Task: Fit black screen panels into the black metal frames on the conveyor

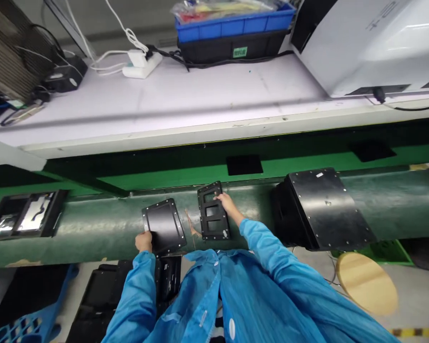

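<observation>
My left hand (144, 241) is closed on the lower left edge of a flat black panel (164, 224) with small fasteners along its border. The panel rests on the green work surface (93, 224). Fingers of my right hand (226, 202) grip the upper right side of a black frame (214, 233) that has several rectangular openings. This frame lies to the right of the panel, with a gap between them. In that gap the green surface shows a torn, brownish patch (191, 224).
A stack of black panels (325, 205) sits to the right, and a dark framed unit (25, 214) to the far left. Behind runs a white shelf (200, 100) bearing a blue bin (236, 26) and a power strip (143, 69). A round wooden stool (366, 283) stands below right.
</observation>
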Motion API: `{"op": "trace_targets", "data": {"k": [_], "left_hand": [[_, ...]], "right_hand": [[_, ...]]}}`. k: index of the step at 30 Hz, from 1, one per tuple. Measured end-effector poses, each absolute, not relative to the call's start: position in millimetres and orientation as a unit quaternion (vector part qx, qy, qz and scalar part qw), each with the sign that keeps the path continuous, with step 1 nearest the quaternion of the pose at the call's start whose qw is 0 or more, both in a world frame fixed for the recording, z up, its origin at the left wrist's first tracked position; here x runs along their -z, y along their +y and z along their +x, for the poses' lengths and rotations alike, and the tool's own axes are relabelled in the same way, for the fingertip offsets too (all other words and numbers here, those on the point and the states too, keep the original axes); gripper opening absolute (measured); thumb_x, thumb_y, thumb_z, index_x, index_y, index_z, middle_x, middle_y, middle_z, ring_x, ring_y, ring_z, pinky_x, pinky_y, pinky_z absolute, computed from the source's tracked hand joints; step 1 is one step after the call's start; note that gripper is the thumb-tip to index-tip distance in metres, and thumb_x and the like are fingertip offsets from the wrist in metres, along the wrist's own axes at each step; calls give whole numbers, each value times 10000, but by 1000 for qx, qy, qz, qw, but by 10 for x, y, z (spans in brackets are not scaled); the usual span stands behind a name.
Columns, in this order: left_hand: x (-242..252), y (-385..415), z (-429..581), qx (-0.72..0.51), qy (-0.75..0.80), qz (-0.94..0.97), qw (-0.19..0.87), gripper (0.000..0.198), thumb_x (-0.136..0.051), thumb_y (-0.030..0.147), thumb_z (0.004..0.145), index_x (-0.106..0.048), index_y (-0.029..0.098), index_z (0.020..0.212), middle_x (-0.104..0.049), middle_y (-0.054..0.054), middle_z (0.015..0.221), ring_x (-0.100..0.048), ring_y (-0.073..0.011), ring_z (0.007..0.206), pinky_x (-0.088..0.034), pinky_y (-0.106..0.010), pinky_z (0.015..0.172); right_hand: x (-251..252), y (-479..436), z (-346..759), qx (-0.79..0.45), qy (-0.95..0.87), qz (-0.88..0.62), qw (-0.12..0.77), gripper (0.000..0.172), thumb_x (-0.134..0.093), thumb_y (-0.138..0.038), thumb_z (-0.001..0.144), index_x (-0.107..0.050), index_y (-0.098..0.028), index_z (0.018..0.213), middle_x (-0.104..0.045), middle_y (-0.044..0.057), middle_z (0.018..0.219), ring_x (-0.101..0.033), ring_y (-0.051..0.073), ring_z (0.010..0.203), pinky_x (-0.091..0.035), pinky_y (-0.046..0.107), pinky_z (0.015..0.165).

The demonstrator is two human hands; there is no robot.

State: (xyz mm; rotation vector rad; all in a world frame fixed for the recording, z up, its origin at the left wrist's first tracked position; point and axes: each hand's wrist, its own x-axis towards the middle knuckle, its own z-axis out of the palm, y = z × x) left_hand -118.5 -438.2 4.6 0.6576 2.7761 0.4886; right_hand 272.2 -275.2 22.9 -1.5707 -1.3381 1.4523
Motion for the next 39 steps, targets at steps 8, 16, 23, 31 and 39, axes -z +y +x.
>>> {"op": "trace_targets", "data": {"k": [8,16,23,31,39], "left_hand": [[-194,-2510,430,-138,743,638,148,628,-681,327,909,-572,150,1501,-475,-193,1577,-431,-319,1515,-356,-416,1280],[-173,-227,1882,38,572,800,179,1348,-962,582,660,-188,264,1717,-54,-199,1800,-99,-402,1669,-231,-518,1326],[32,189,2099,100,587,791,140,1451,-984,628,584,-158,229,1708,-244,-273,1733,-179,-469,1628,-235,-638,1271],[-808,-149,1929,-25,575,795,193,356,-762,288,912,-715,180,1248,-711,-118,1264,-665,-290,1200,-488,-405,1088],[-2201,-2167,1691,-142,292,942,91,247,-553,301,1050,-788,228,1066,-729,-74,954,-716,-212,908,-565,-349,867]], "right_hand": [[304,-3016,3898,-376,-557,-724,157,348,-670,-231,906,-728,-167,1244,-779,95,1107,-698,236,1009,-489,290,889],[584,-3312,3943,-240,-562,-768,192,451,-668,-418,983,-699,-158,1350,-658,194,1296,-621,339,1201,-484,417,1058],[751,-3402,3696,-340,-513,-764,192,498,-666,-317,980,-589,-200,1458,-663,151,1288,-682,281,1092,-533,368,950],[272,-3313,3919,-271,-533,-748,287,396,-626,-353,987,-655,-201,1351,-677,131,1204,-683,270,988,-562,406,904],[-1260,-2827,4080,-112,-728,-584,341,372,-677,-331,976,-712,-242,1336,-693,136,1321,-590,356,1282,-450,508,1075]]}}
